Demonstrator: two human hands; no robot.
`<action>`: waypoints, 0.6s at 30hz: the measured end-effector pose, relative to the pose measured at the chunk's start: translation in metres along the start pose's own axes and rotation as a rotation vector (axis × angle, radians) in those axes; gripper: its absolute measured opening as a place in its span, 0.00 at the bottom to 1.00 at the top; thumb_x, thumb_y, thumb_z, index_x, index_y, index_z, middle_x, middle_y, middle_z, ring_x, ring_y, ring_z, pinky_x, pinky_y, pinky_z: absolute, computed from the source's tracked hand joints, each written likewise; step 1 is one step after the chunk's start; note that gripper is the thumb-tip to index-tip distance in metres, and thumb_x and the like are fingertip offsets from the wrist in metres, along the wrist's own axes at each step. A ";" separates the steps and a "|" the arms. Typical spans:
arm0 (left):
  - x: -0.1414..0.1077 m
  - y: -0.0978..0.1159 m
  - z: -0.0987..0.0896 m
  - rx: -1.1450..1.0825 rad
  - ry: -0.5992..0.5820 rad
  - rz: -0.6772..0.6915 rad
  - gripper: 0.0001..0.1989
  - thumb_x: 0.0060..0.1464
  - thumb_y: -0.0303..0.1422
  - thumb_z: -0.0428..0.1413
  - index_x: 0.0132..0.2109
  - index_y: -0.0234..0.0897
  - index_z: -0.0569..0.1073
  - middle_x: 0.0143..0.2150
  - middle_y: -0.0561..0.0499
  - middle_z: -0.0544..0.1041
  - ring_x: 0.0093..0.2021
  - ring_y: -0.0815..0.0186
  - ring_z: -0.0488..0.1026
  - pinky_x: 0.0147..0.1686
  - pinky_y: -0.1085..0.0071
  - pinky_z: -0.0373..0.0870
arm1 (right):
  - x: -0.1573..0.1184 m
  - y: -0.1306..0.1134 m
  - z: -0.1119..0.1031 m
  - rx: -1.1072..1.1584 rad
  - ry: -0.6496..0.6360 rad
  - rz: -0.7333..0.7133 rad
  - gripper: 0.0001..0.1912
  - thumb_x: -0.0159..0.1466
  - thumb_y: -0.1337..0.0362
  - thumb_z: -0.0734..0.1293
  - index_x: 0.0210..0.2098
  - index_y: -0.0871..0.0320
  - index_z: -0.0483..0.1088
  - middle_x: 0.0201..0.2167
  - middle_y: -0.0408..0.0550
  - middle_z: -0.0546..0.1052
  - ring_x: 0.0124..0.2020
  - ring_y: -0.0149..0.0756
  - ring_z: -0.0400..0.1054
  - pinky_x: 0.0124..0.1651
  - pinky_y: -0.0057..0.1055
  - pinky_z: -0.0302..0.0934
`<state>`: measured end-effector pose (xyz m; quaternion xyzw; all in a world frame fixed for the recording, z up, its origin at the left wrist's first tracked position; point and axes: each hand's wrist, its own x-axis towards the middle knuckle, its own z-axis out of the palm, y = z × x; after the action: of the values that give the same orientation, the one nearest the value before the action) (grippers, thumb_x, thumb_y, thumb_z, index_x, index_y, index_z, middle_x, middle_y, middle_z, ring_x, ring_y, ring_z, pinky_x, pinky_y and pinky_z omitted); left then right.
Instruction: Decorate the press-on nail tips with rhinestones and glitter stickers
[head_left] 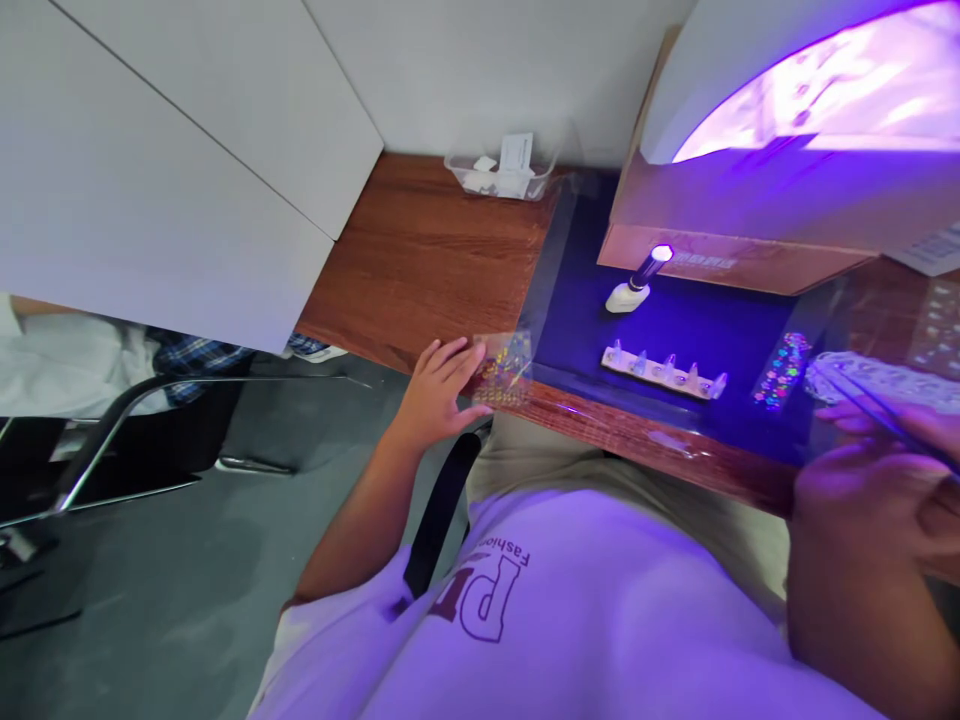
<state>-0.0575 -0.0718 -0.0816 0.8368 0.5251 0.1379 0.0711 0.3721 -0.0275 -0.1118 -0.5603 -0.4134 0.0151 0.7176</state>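
Left hand (446,388): by near edge of table (427,260), fingers fanned, thumb swung apart, no pinch visible. Index fingertip at left margin of clear sheet (504,370); cannot tell how firmly pressed.

Clear sheet: at 3 o'clock from left hand, at near table edge, by left end of dark mat (562,310). Dotted with small gold and coloured bits. Probably very light, thin, bendy; likely slick, so easy to skate if nudged. Best taken by a margin or corner, flat fingertip from above, no rubbing across the bits.

Right hand (870,480): closed around tweezers (862,397). Too blurred to tell exact finger placement or anything between the tips. Tweezers likely light, stiff, springy; best gripped mid-shank. Tips at about 10 to 11 o'clock from right hand, over left end of white openwork piece (892,378); cannot tell if touching.

Clear sheet from right hand: between 9 and 10 o'clock, well apart.

On mat, at 10 o'clock from right hand: nail-tip stand (656,373). Tips probably smooth, brittle; better to hold by base. White bottle (627,298) at 11 o'clock from stand.
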 end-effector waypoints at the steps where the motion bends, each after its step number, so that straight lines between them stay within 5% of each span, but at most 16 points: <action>1: -0.002 -0.001 0.001 -0.001 0.017 0.020 0.37 0.57 0.51 0.59 0.67 0.39 0.63 0.62 0.41 0.73 0.66 0.50 0.65 0.68 0.46 0.54 | 0.000 0.003 0.004 0.131 0.101 -0.111 0.35 0.37 0.22 0.64 0.27 0.41 0.80 0.12 0.47 0.61 0.13 0.37 0.58 0.21 0.46 0.46; 3: -0.006 0.000 0.005 0.003 0.067 0.054 0.25 0.60 0.46 0.57 0.60 0.42 0.71 0.58 0.44 0.77 0.63 0.53 0.69 0.66 0.48 0.60 | 0.001 0.009 0.012 0.320 0.190 -0.269 0.26 0.41 0.30 0.70 0.24 0.42 0.80 0.09 0.46 0.61 0.09 0.33 0.54 0.17 0.40 0.43; 7: -0.011 0.012 0.008 0.003 0.236 0.099 0.10 0.63 0.34 0.54 0.48 0.45 0.78 0.51 0.48 0.81 0.55 0.60 0.75 0.55 0.55 0.72 | 0.001 -0.002 0.014 0.369 0.082 -0.275 0.23 0.45 0.34 0.72 0.29 0.43 0.82 0.12 0.48 0.66 0.09 0.33 0.56 0.15 0.39 0.46; 9: -0.010 0.024 0.004 -0.001 0.347 0.123 0.10 0.63 0.31 0.54 0.47 0.44 0.78 0.50 0.47 0.81 0.49 0.62 0.76 0.48 0.61 0.76 | -0.002 -0.023 0.005 0.390 -0.045 -0.254 0.20 0.49 0.37 0.72 0.33 0.41 0.83 0.12 0.47 0.65 0.12 0.37 0.59 0.18 0.44 0.52; 12: -0.002 0.049 -0.005 -0.026 0.491 0.194 0.11 0.63 0.29 0.53 0.50 0.44 0.76 0.50 0.46 0.79 0.42 0.67 0.77 0.40 0.68 0.77 | -0.012 -0.070 -0.012 0.442 -0.577 -0.056 0.11 0.61 0.47 0.67 0.42 0.34 0.80 0.18 0.46 0.69 0.22 0.46 0.69 0.34 0.56 0.66; 14: 0.008 0.069 -0.010 -0.060 0.545 0.258 0.11 0.63 0.30 0.53 0.51 0.43 0.75 0.51 0.46 0.78 0.41 0.68 0.78 0.39 0.70 0.78 | -0.024 -0.102 -0.021 0.569 -0.889 0.189 0.16 0.69 0.50 0.58 0.48 0.28 0.74 0.19 0.43 0.69 0.28 0.46 0.68 0.51 0.63 0.65; 18: 0.035 0.106 -0.010 -0.144 0.632 0.368 0.10 0.61 0.25 0.56 0.49 0.40 0.74 0.47 0.48 0.77 0.46 0.66 0.79 0.39 0.71 0.80 | -0.044 -0.139 -0.022 0.567 -0.978 0.162 0.24 0.70 0.47 0.47 0.55 0.29 0.67 0.16 0.41 0.60 0.27 0.44 0.63 0.49 0.57 0.67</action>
<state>0.0449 -0.0871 -0.0386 0.8261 0.3509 0.4365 -0.0620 0.2954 -0.1177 -0.0240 -0.3035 -0.6329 0.4382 0.5616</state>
